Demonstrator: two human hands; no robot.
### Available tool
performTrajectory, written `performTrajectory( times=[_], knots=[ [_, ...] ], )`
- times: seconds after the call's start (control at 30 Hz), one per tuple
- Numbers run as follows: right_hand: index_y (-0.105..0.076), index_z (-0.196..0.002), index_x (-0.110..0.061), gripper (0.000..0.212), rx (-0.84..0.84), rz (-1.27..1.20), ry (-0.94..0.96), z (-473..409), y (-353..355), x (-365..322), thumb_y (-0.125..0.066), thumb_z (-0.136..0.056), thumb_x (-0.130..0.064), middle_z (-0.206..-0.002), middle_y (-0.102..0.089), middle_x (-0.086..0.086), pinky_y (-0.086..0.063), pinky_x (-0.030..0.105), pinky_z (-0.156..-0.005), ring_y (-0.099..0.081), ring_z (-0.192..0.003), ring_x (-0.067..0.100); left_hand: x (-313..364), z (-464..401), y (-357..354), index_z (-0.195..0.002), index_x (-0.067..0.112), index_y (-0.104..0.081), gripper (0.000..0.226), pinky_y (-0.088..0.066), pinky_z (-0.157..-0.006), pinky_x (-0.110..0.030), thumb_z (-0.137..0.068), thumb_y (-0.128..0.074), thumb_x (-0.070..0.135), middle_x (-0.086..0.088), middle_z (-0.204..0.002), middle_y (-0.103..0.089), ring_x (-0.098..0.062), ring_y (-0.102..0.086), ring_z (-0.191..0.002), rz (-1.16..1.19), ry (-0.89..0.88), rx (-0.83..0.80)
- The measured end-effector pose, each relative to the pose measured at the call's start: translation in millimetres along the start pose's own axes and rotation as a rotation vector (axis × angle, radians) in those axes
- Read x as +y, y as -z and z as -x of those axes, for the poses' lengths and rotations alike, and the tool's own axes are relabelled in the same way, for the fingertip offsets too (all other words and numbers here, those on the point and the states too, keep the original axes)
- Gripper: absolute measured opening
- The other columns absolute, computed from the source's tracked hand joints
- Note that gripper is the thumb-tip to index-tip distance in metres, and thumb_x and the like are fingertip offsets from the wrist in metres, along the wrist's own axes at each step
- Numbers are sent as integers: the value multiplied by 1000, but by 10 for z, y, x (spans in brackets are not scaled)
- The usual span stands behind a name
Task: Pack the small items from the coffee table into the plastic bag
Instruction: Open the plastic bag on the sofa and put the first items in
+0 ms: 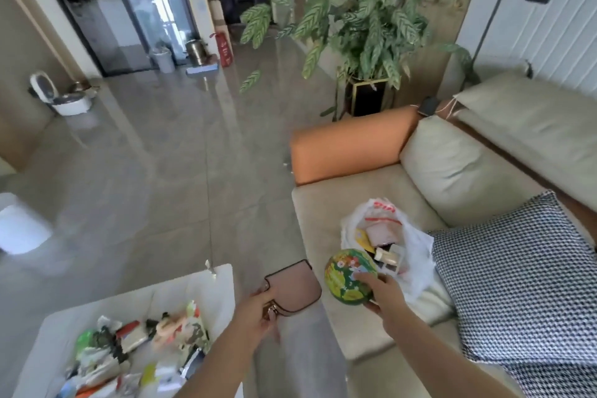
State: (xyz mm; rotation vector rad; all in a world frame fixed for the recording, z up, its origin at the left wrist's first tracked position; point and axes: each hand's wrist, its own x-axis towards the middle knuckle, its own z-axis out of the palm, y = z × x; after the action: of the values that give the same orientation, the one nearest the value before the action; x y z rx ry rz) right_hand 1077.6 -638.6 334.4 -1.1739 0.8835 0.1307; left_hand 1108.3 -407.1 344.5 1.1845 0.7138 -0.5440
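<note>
Far left, low in view: white worktop [206, 281] carrying a loose heap of small packets [135, 342], wrappers and sachets, none yet lifted. Rightward, over the floor gap between worktop and sofa: left hand [261, 310] clenched on the clasp edge of a flat pink purse [292, 286], purse held roughly level, long side pointing toward the sofa. Further right: right hand [384, 291] grasping a round green tin [350, 276] by its near rim, tin tilted, printed lid facing up. Just beyond and right of the tin, touching distance: plastic bag [416, 255] slumped on the sofa seat [323, 203], mouth open upward, several items already inside. Probably tin first, right hand nearer, bag mouth lying ahead and slightly right; purse well apart, needing a longer reach across. Rightmost: checked cushion [510, 271] beside the bag
</note>
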Motion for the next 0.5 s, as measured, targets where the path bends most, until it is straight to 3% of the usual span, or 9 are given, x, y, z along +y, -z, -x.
performTrajectory(
  times=[0.2, 0.33, 0.4, 0.5],
  knots=[
    [-60, -108, -2, 35, 156, -103, 43, -383, 143, -227, -73, -76, -10, -97, -69, 14, -49, 31, -70, -64, -84, 27, 346, -667, -653, -86, 9, -58, 5, -35, -33, -12, -90, -58, 5, -1, -47, -59, -6, -48, -29, -229, 71, -130],
    [-59, -114, -1, 42, 248, -133, 36, -711, 330, -365, -74, -76, -13, -105, -68, 17, -51, 34, -74, -65, -90, 30, 434, -1021, -1167, -80, 7, -60, 9, -30, -37, -17, -89, -60, 7, -8, -58, -54, -9, -44, -32, -382, 48, -185],
    [-59, -113, 0, 42, 298, -142, 25, -964, 457, -446, -74, -76, -13, -105, -68, 18, -54, 38, -81, -66, -93, 31, 461, -1229, -1473, -75, 4, -59, 13, -28, -32, -14, -88, -59, 3, -5, -47, -53, -9, -42, -27, -430, 30, -223],
    [-59, -110, 4, 42, 348, -122, 2, -1334, 614, -561, -75, -77, -16, -101, -68, 20, -55, 45, -87, -65, -96, 34, 486, -1534, -1894, -76, 6, -60, 12, -30, -33, -11, -87, -62, 2, -2, -48, -55, -7, -43, -31, -433, 38, -190]
  ],
)
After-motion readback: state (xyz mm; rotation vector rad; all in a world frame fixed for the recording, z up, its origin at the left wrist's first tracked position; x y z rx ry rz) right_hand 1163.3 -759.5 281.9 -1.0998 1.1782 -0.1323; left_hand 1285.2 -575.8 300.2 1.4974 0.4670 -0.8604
